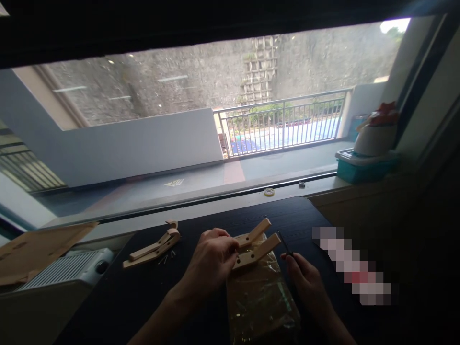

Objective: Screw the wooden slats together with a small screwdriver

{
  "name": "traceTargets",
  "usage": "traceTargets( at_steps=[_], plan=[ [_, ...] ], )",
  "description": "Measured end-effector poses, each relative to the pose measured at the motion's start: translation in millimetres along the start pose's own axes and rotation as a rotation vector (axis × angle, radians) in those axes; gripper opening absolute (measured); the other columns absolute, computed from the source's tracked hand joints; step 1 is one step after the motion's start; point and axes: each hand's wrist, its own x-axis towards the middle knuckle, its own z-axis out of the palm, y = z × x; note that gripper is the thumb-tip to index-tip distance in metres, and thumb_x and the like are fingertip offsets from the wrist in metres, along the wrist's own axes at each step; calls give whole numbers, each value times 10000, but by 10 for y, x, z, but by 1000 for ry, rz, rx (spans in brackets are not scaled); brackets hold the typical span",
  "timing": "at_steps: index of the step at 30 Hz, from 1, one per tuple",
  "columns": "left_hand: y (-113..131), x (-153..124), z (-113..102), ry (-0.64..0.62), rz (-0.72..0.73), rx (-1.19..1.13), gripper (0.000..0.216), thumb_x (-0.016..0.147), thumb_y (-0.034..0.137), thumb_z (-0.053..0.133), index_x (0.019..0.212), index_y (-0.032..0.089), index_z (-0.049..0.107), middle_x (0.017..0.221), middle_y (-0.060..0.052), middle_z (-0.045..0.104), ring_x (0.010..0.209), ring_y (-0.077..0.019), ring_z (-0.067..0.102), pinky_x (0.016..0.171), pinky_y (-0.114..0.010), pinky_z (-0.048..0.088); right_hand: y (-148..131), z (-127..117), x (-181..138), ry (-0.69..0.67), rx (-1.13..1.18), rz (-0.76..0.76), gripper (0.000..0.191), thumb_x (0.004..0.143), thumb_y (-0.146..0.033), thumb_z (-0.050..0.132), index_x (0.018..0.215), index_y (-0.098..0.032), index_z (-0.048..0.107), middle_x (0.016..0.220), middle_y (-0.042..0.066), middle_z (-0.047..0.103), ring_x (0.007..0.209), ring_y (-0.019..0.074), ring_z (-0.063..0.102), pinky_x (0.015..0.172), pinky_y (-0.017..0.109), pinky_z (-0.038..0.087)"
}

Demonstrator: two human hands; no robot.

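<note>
Two bent light-wood pieces with drilled holes lie side by side on a tape-wrapped cardboard box; the nearer is the front wooden piece, the other the back wooden piece. My left hand is at their left ends, thumb and fingers pinched together; what is between the fingertips is hidden. To the right of the box, my right hand is closed around the dark handle of a screwdriver, its thin shaft pointing up and left, close to the front piece's raised end but apart from it.
More wooden pieces, some with curved ends, lie on the dark table at left, with several screws beside them. A tape roll rests on the window sill. A teal box stands right; a white heater is left.
</note>
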Motion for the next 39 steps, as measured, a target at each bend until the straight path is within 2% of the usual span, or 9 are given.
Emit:
traceTargets(
  at_steps=[4,11,16,21,25,28,31,35,39],
  plan=[
    [27,38,48,-34,52,121,116,727,173,599,742,221,704,868,-55,639,919,-236,564,850,-416,450,-37,-6,-3,-17,-3,-9,372,841,-505,504,804,-163,647,649,-3,569,609,144,500,562,234,410],
    [-17,67,98,-108,90,195,131,740,149,584,766,227,685,908,-34,646,950,-223,572,1037,-535,278,-23,-4,0,-23,8,-35,352,851,-481,503,803,-161,642,661,-1,575,624,140,499,577,229,408],
    [-46,56,130,-120,135,214,141,751,135,566,770,222,675,884,-23,651,947,-200,569,1059,-555,243,-40,1,1,-23,-3,-28,381,855,-499,486,817,-152,638,643,-13,536,619,136,483,581,232,404],
    [-68,56,163,-132,180,241,148,756,133,559,763,226,674,849,-18,678,988,-214,555,1067,-593,205,-20,-8,5,-44,0,-16,385,854,-519,473,736,-170,584,672,-8,549,630,138,488,600,236,407],
    [-122,30,215,-104,240,209,178,763,115,555,751,241,681,811,-3,678,1025,-221,544,1088,-598,157,-20,-13,3,-45,-1,-16,365,859,-503,477,746,-174,589,657,-9,554,625,137,495,588,233,412],
    [-151,9,248,-43,249,162,193,768,110,547,838,235,676,851,-13,677,1012,-221,557,1098,-604,150,-22,-15,3,-42,-2,-25,358,853,-498,487,757,-175,607,670,-1,575,631,142,508,585,234,426],
    [-146,15,255,-10,202,97,190,758,118,554,906,212,627,868,-15,653,905,-189,596,1107,-596,174,-22,-16,2,-50,-1,-31,371,854,-507,481,772,-174,621,699,8,598,646,150,524,602,239,434],
    [-110,45,237,-31,164,59,62,749,136,577,774,187,600,863,-21,635,888,-173,608,1125,-553,199,-34,-17,-4,-57,0,-14,373,860,-511,469,768,-176,604,714,9,606,669,157,538,623,241,434],
    [-109,41,248,-20,197,95,74,757,141,565,744,190,620,848,-24,651,963,-192,597,1124,-552,206,-37,-17,-5,-54,-14,-14,375,864,-510,464,765,-174,599,735,16,612,680,159,538,628,242,432]
  ],
)
